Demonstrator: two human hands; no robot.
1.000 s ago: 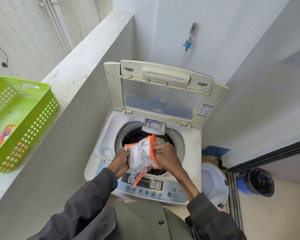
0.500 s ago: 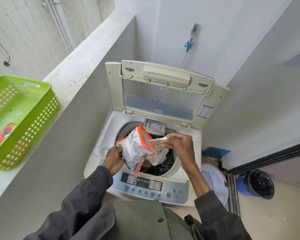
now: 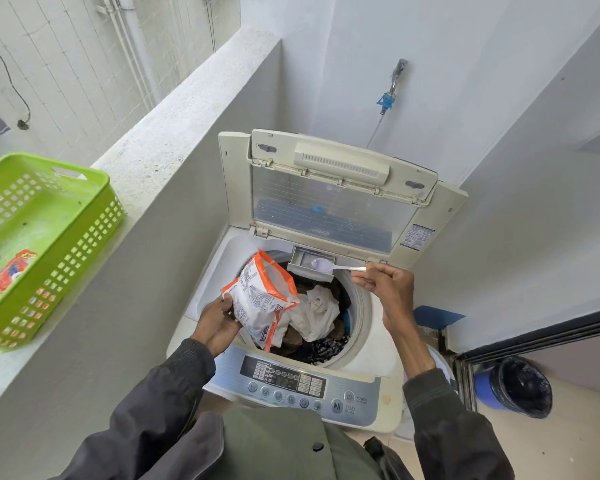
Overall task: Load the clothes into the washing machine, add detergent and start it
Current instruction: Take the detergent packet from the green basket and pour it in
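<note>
The top-loading washing machine (image 3: 378, 344) stands with its lid (image 3: 329, 199) raised. White and dark clothes (image 3: 317, 313) fill the drum. My left hand (image 3: 219, 323) grips an open white-and-orange detergent packet (image 3: 260, 299) over the drum's left side. My right hand (image 3: 385, 285) pinches the handle of a small plastic spoon (image 3: 329, 266). The spoon's bowl, holding pale powder, hovers over the pulled-out detergent drawer (image 3: 307, 263) at the drum's back rim. The control panel (image 3: 291, 379) runs along the front.
A green plastic basket (image 3: 45, 244) with a red packet (image 3: 6, 282) inside sits on the ledge at left. A tap (image 3: 394, 84) hangs on the back wall. A blue bin (image 3: 513, 386) with a dark liner stands at the right, and a white tub is beside the machine.
My right hand drew the spoon out of the packet and carried it up and back over the detergent drawer. My left hand kept the packet, tilting it leftward.
</note>
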